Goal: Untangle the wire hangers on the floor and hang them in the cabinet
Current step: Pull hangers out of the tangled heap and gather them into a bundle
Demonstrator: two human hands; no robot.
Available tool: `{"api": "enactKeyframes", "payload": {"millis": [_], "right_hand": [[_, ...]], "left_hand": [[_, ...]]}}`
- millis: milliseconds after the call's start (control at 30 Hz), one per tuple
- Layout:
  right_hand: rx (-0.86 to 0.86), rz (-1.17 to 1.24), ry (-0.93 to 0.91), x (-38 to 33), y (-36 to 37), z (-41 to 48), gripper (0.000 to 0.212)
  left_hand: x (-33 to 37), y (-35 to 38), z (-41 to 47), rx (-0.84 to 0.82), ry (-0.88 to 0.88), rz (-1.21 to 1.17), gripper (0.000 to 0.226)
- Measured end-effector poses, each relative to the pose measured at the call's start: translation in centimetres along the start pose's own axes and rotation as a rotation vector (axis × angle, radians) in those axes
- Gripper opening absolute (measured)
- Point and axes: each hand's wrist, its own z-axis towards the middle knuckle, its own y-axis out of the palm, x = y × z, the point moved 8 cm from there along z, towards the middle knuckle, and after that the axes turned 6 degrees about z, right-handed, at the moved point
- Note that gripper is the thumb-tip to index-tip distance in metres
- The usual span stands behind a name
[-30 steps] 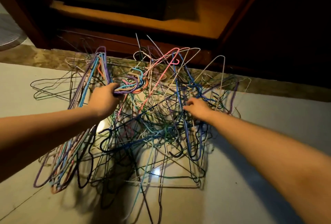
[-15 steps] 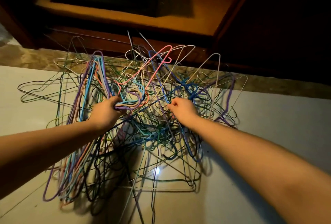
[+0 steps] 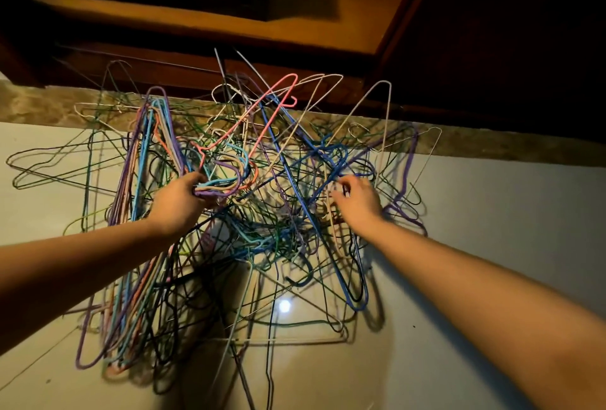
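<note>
My left hand [image 3: 178,203] is closed round a bunch of hooks [image 3: 226,180] in purple, blue and orange. The bodies of those gathered hangers [image 3: 131,245] trail down the left side of the pile toward me. My right hand [image 3: 357,201] reaches into the middle of the heap with fingers curled among blue and pale wires. The motion blur keeps me from telling whether it has one pinched.

The tangle of wire hangers [image 3: 278,222] lies spread on the pale floor [image 3: 492,213], just in front of the open wooden cabinet [image 3: 229,26], with a pink hanger [image 3: 278,94] standing up at the back.

I judge these hangers to be light and springy. The thin coated wire will flex and snag, and hooks will catch on neighbouring loops. The best hold is probably at the neck, just under the hook. From there one hanger can be turned and drawn out along its own plane. Hauling on a shoulder would likely lift the whole heap.
</note>
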Motion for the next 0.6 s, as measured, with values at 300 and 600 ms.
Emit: {"api": "enactKeyframes", "payload": {"millis": [300, 600], "right_hand": [[-0.047, 0.075, 0.22, 2.5, 0.1, 2.6, 0.013], [0.166, 0.245, 0.328, 3.6, -2.2, 3.1, 0.023]], "left_hand": [[0.2, 0.4, -0.3, 0.008, 0.023, -0.001, 0.025], [0.1, 0.5, -0.1, 0.033, 0.003, -0.001, 0.028]]}}
